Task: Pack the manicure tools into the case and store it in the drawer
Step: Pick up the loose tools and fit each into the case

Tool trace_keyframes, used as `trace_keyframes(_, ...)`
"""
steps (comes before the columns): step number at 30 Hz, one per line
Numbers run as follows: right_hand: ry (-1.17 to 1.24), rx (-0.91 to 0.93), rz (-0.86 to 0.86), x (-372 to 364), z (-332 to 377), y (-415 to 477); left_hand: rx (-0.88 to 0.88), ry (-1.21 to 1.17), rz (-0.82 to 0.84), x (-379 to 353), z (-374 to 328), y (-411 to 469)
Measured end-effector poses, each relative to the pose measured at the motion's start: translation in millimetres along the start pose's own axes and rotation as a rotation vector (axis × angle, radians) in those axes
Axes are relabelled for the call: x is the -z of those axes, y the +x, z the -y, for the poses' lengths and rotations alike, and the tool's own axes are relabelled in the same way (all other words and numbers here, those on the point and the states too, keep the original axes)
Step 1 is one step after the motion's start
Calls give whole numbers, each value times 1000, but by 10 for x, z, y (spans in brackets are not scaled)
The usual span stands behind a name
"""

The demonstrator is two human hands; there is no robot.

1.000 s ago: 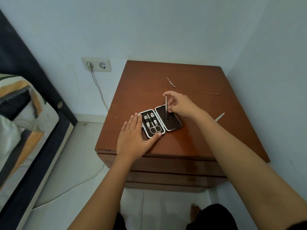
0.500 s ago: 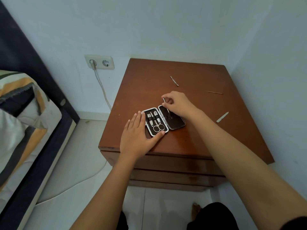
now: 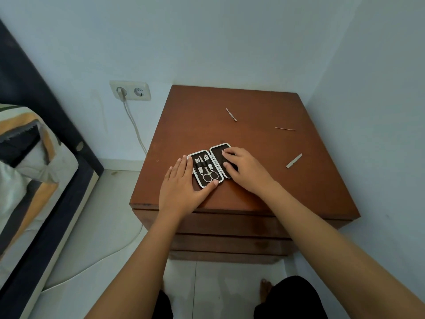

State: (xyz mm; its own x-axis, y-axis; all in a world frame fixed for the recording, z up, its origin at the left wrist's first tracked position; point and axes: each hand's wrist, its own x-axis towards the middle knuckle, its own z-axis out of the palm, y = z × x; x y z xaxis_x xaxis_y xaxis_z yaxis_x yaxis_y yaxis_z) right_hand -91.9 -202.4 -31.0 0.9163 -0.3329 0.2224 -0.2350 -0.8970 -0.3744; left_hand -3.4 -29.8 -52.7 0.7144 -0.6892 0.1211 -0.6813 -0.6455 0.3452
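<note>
brown bedside surface (image 3: 264, 180) holds the open case (image 3: 208, 168). right hand (image 3: 245, 170), upright with a thin tool a second ago, now presses flat into the right half; that tool seems seated. left hand (image 3: 181, 187) lies open, steadying. three tools (image 3: 294, 160) remain loose.

Only 1 view is given, taken from a camera worn on the head and aimed forward and steeply down. The brown wooden surface (image 3: 264, 143) of a nightstand is seen from above and from its front edge, at arm's reach, with both forearms entering from the bottom of the frame. Wide-angle bending is seen at the edges, where a bed (image 3: 30, 171) at left, a wall socket (image 3: 130, 90) and the tiled floor (image 3: 96, 226) are taken in.
</note>
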Motion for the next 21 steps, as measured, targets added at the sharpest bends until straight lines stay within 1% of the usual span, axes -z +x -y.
trace_keyframes(3,60,-33,30,14,15,-143,-1,8,3,1,5,-2)
trace_keyframes(4,85,-62,16,41,-11,-198,-5,8,6,5,7,-2)
trace_keyframes(6,111,-169,-66,147,-126,-319,-8,2,15,16,4,-1)
trace_keyframes(8,83,-315,-164,290,-283,-442,-10,4,18,24,3,1)
trace_keyframes(9,53,-391,-186,356,-361,-499,-12,8,15,20,3,0)
trace_keyframes(10,23,-466,-177,407,-429,-548,-15,11,10,15,4,-1)
trace_keyframes(12,-29,-573,-85,448,-515,-620,-16,13,7,7,9,2)
trace_keyframes(13,-48,-583,-40,442,-534,-649,-16,15,9,6,13,2)
trace_keyframes(15,-45,-542,-30,409,-536,-697,-16,17,10,5,12,-2)
trace_keyframes(21,53,-376,-191,386,-496,-902,-8,25,13,22,-10,-7)
